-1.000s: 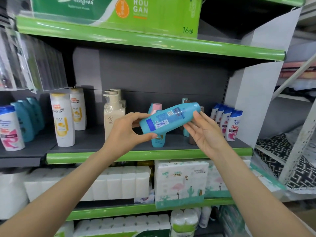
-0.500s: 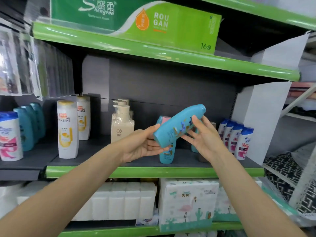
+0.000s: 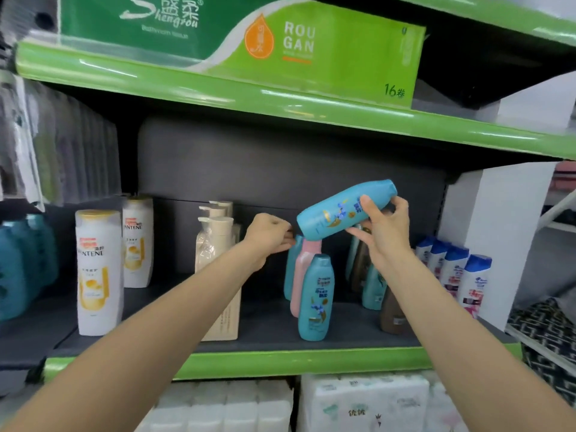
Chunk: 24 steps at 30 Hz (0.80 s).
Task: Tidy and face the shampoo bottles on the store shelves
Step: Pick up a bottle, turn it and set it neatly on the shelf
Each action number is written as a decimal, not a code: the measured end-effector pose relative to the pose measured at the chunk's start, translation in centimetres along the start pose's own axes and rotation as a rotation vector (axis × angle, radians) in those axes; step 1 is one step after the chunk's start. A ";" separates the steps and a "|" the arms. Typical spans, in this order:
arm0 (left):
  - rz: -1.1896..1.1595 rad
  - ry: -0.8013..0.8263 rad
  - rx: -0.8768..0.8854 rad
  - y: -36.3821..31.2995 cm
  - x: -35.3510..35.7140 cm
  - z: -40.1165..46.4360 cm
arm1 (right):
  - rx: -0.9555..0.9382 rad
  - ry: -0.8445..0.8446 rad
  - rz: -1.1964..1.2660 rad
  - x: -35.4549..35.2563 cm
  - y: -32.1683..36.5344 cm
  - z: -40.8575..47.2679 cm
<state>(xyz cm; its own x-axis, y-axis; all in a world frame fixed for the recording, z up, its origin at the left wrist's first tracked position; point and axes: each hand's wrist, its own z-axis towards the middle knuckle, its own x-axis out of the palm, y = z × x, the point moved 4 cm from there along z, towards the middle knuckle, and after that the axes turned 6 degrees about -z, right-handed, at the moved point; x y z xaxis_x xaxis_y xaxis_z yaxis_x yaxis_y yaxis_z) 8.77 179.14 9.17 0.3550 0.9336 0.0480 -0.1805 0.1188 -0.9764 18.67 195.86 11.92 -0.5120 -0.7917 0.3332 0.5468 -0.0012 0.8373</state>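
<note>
above the shelf [image 3: 280, 363] | right hand [image 3: 385, 232] alone now grasps the teal shampoo bottle [image 3: 344, 213], label turned forward | left hand [image 3: 269, 233] released, reaching to the standing bottles [image 3: 307, 275] | facing nearly done

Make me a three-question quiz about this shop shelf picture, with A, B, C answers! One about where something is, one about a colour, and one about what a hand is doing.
1. Where is the tilted blue bottle?
A. Lying on the shelf
B. In the air above the standing bottles
C. On the top shelf

2. What colour are the caps on the two white Pantene bottles?
A. Yellow
B. Red
C. Black

3. What is the right hand doing?
A. Hanging loose
B. Pressing flat on the shelf
C. Gripping the blue bottle

Answers:
1. B, it is held up over the blue and pink bottles on the dark shelf.
2. A, both tops look yellow.
3. C, the thumb and fingers wrap the bottle near its cap; the left hand is off it.
</note>
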 end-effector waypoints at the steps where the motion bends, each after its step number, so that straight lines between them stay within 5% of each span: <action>1: 0.054 -0.031 0.013 0.2 0.1 1.4 | -0.017 -0.020 -0.010 0.2 -0.3 1.1; 7: 0.327 -0.147 0.014 1.9 1.6 8.0 | -0.161 -0.060 -0.170 1.0 -2.8 8.1; 14: 0.493 -0.080 -0.152 4.7 3.3 12.2 | -0.214 0.041 -0.571 2.1 -8.5 14.4; 24: 0.441 0.022 -0.284 5.9 3.6 13.0 | 0.055 0.294 -0.806 1.0 -19.5 17.3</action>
<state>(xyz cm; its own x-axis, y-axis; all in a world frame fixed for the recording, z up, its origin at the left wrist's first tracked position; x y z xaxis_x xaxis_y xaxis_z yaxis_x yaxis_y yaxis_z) -2.96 187.60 6.31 0.3214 0.8666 -0.3817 -0.0621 -0.3829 -0.9217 -3.97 205.71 3.39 -0.5336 -0.6880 -0.4919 0.0532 -0.6078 0.7923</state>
